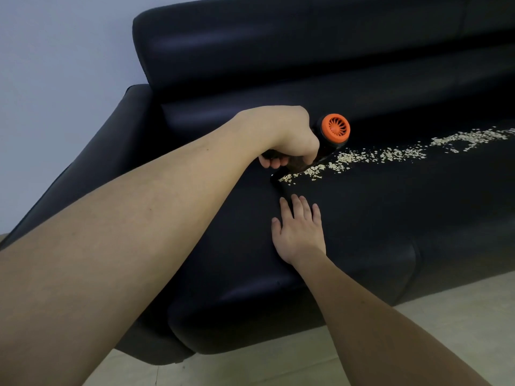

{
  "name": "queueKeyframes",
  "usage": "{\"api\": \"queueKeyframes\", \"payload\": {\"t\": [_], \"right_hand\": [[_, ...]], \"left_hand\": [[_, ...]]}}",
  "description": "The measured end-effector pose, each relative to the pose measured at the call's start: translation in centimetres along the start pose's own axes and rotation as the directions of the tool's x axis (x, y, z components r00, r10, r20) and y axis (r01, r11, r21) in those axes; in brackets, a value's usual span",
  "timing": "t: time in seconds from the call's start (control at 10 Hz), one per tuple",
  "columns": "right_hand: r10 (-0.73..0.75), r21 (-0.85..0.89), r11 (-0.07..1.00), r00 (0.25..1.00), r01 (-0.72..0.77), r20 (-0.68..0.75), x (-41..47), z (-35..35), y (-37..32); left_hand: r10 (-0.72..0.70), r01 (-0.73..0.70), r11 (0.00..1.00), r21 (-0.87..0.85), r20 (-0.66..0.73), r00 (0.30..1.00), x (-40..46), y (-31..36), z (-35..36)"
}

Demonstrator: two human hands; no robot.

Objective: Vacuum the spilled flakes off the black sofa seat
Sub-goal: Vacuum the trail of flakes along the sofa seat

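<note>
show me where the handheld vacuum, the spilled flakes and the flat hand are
handheld vacuum (335, 129): head view, orange vented end cap.
spilled flakes (401, 154): head view, middle of the trail.
right hand (299, 232): head view, back of the hand.

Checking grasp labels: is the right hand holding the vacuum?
No, the right hand lies flat on the sofa seat; the left hand grips the vacuum.

Materials and finishes on view

Sofa (362, 218): black leather-like upholstery, smooth, with a soft sheen along the padded edges. Flakes (390, 153): pale beige, dry, matt, thin and ragged, like rolled oats. Vacuum (331, 135): black plastic body; orange plastic end cap with moulded radial vent slots, satin finish. Floor (418, 330): light beige tile, smooth, slightly dull. Wall (55, 65): plain painted, matt, pale grey.
</note>
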State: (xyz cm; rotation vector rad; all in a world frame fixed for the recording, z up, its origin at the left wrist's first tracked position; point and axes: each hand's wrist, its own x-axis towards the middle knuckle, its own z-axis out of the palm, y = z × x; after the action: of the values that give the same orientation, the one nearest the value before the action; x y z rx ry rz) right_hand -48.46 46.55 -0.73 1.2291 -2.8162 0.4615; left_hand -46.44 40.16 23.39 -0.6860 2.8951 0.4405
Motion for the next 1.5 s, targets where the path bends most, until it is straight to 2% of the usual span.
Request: {"api": "queueKeyframes", "payload": {"t": [1.1,1.5], "right_hand": [[0.012,0.006,1.0,1.0,-0.013,0.009,0.2,0.1,0.1],[0.027,0.084,0.996,0.999,-0.025,-0.019,0.0,0.2,0.1]], "left_hand": [[0.011,-0.011,1.0,-0.011,-0.019,1.0,1.3,-1.5,0.8],[0.024,-0.024,0.999,0.021,-0.04,0.999,-0.2,-1.7,1.3]]}}
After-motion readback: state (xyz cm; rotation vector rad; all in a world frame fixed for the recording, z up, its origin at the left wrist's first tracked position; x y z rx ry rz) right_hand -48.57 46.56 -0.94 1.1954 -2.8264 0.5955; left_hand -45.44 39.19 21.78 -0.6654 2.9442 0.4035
